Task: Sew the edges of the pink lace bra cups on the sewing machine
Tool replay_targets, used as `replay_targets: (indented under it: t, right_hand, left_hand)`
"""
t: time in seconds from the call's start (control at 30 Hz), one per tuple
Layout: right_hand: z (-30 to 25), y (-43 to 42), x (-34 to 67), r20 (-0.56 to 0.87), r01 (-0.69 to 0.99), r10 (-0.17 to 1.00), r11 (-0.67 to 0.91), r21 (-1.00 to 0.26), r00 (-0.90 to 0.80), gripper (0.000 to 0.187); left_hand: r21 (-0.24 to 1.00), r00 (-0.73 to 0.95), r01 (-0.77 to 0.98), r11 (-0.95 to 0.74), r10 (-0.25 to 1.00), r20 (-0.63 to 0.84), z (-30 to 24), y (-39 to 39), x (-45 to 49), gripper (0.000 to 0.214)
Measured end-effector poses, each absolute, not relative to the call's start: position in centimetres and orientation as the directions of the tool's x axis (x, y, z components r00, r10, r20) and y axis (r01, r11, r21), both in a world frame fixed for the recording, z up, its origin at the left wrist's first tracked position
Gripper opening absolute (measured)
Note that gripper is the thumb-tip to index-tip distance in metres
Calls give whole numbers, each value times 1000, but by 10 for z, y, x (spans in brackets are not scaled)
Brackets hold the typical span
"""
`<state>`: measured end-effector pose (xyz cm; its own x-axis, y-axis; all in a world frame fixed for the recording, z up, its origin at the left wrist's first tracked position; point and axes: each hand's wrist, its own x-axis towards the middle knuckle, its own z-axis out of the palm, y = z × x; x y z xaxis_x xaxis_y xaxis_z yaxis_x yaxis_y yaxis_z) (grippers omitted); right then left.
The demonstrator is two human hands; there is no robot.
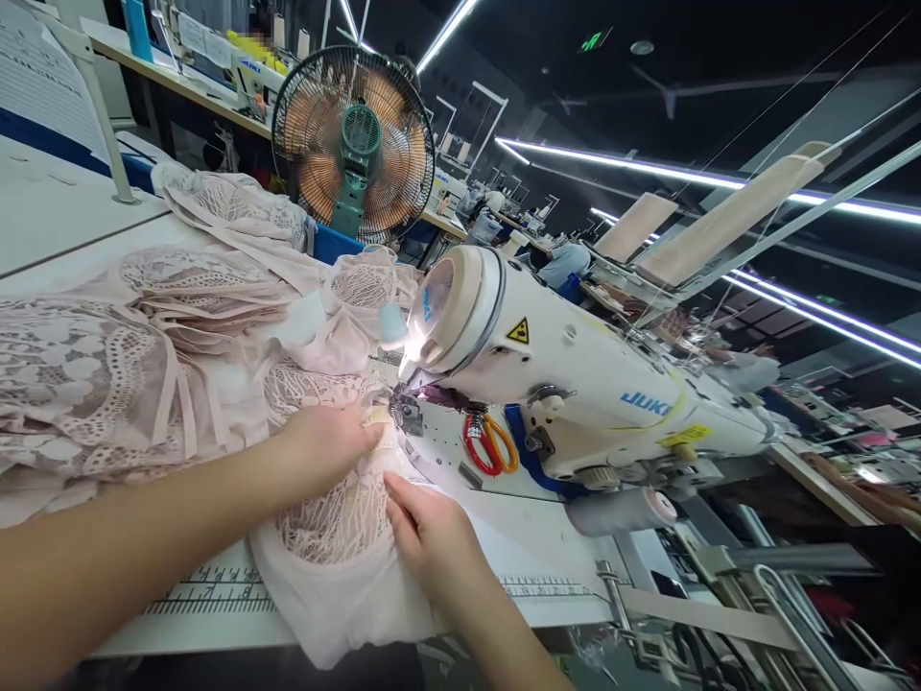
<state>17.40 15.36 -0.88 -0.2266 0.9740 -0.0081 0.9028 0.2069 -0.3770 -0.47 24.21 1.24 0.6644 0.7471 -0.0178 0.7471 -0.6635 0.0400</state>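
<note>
A pale pink lace bra (335, 576) lies under the front of a white sewing machine (576, 384), its lower edge hanging over the table's front. My left hand (323, 446) is closed on the fabric just left of the presser foot (409, 413), fingertips near the lit needle area. Nearer the table edge, my right hand (436, 528) pinches the bra's right side between thumb and fingers. The fingertips of both hands are partly hidden by cloth. The needle itself is too small to make out.
More lace bras (79, 384) are heaped on the left. Scissors with red and orange handles (504, 444) lie beneath the machine arm, near a thread cone (625, 511). A ruler strip (216, 590) runs along the front edge. Behind stands a large fan (352, 144).
</note>
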Motion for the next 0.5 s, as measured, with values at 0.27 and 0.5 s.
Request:
replay_targets:
  t: [0.27, 0.5]
  right_hand:
    - [1, 167, 178, -99, 940, 975, 163, -299, -201, 43]
    - [4, 175, 181, -95, 946, 974, 171, -275, -204, 44]
  left_hand:
    - [58, 623, 782, -621, 782, -25, 7, 251, 7, 45]
    - [42, 604, 797, -603, 794, -63, 10, 257, 15, 45]
